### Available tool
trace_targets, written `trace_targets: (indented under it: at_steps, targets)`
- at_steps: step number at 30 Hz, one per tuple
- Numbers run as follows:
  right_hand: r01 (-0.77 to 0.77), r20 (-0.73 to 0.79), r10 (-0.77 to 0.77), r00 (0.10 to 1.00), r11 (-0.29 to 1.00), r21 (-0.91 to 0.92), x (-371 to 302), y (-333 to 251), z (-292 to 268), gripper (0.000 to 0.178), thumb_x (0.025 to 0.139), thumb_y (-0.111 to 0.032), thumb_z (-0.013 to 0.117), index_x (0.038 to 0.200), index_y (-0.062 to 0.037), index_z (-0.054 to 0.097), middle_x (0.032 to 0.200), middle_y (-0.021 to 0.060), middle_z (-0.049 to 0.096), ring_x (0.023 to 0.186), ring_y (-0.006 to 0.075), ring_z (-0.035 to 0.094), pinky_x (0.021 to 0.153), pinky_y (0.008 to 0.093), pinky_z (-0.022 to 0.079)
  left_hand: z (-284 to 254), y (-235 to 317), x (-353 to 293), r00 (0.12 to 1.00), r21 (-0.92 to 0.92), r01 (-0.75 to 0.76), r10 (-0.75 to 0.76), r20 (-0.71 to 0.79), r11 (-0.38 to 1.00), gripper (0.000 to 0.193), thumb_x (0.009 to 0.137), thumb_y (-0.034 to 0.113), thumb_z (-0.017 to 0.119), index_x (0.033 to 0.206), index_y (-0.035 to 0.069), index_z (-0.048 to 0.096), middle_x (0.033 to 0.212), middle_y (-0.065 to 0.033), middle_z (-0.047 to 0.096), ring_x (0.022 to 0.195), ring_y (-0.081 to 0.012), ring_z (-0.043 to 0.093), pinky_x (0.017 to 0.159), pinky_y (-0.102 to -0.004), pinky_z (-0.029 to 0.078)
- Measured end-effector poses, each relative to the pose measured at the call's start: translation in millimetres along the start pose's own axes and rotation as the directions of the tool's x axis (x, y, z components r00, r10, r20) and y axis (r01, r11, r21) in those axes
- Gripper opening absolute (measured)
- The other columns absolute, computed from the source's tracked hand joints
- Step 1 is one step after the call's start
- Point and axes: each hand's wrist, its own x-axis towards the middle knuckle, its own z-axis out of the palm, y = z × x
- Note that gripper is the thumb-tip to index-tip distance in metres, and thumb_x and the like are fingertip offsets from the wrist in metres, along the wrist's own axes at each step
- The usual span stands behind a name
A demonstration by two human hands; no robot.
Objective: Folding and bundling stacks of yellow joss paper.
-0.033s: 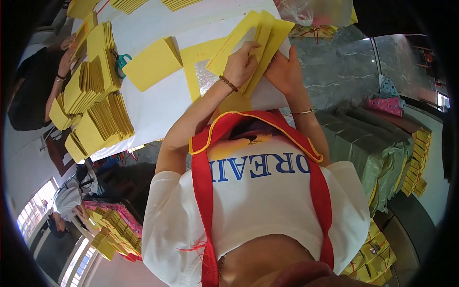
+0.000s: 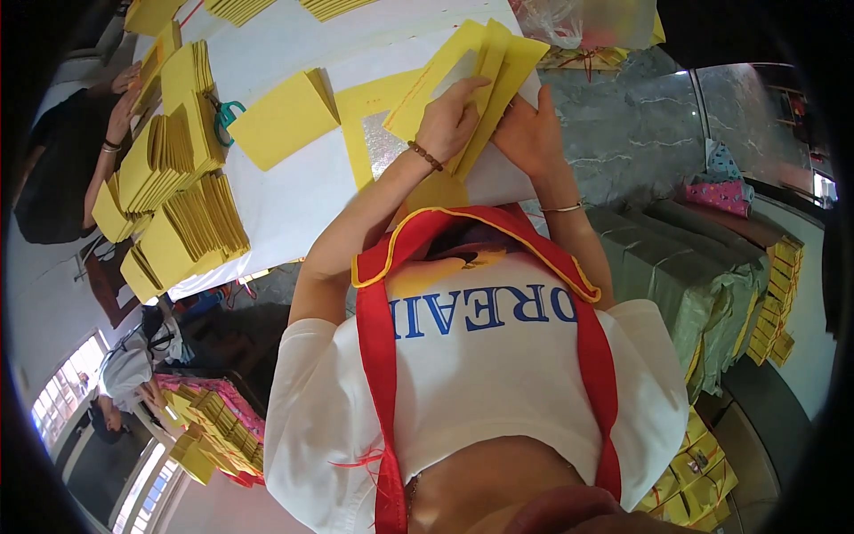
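Observation:
My left hand (image 2: 449, 122), a beaded bracelet at its wrist, is closed with curled fingers on a stack of folded yellow paper sheets (image 2: 511, 67). The sheets fan out and tilt over the table's right edge. Against their right side lies my right hand (image 2: 531, 135), thumb stretched away from the palm; its other fingers are partly hidden at the paper's edge. Under my left wrist, a flat yellow sheet with a silvery patch (image 2: 384, 142) lies on the table. Left of it rests a folded yellow sheet (image 2: 283, 120).
Green-handled scissors (image 2: 228, 118) lie beside piles of folded yellow paper (image 2: 200, 222) on the white table (image 2: 285, 40). At the left edge another person's hand (image 2: 120, 116) touches yellow paper. Green wrapped bundles (image 2: 676, 267) stand at my right, and a plastic bag (image 2: 560, 22) at far right.

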Motion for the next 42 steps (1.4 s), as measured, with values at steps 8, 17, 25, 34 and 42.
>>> trace_targets:
  at_steps: [8,17,25,34,42]
  targets:
    - [0.018,0.004,-0.018,1.0,0.998,-0.055,-6,0,9,0.075,0.088,-0.061,0.02,0.137,-0.0033,0.022,0.138,0.0137,0.031,0.126,0.0284,0.031,0.105,0.044,0.022,2,0,1,0.988,0.077,-0.152,0.15,0.038,0.985,0.037,0.074,0.022,0.069,0.106,0.007,0.059,0.093,-0.0137,0.059,0.085,-0.03,0.059,0.069,-0.0352,0.048]
    - [0.02,-0.007,-0.02,1.0,0.994,-0.107,-4,0,7,0.08,0.087,-0.065,0.012,0.138,-0.0043,0.022,0.136,0.014,0.033,0.125,0.0277,0.032,0.104,0.043,0.023,0,-2,1,0.986,0.047,-0.159,0.156,0.06,0.986,0.045,0.07,0.027,0.072,0.108,0.007,0.058,0.096,-0.0129,0.058,0.084,-0.0291,0.058,0.071,-0.0343,0.047]
    - [0.019,0.036,-0.017,0.999,0.999,-0.051,-4,0,7,0.076,0.088,-0.061,0.021,0.138,-0.0046,0.02,0.138,0.0135,0.031,0.127,0.0284,0.029,0.105,0.0438,0.022,-3,-5,1,0.987,-0.004,-0.133,0.132,0.094,0.991,0.047,0.071,0.028,0.072,0.11,0.007,0.057,0.095,-0.0128,0.058,0.086,-0.028,0.057,0.072,-0.0348,0.047]
    - [0.011,0.035,-0.011,0.999,1.0,0.003,0,0,1,0.075,0.089,-0.06,0.018,0.137,-0.0027,0.021,0.137,0.0149,0.032,0.126,0.0286,0.031,0.105,0.0436,0.021,-5,-5,-1,0.993,-0.039,-0.069,0.072,0.094,0.997,0.023,0.078,0.016,0.064,0.097,0.002,0.062,0.084,-0.0122,0.057,0.065,-0.0234,0.056,0.059,-0.0301,0.044]
    - [0.0,0.001,0.0,1.0,1.0,-0.006,1,1,2,0.076,0.088,-0.062,0.018,0.134,-0.0016,0.028,0.133,0.0137,0.036,0.123,0.0275,0.034,0.104,0.0424,0.024,0,-14,-2,0.998,-0.042,-0.056,0.055,-0.025,0.998,0.016,0.079,0.013,0.061,0.089,0.001,0.061,0.071,-0.0127,0.056,0.058,-0.0218,0.054,0.054,-0.0301,0.043]
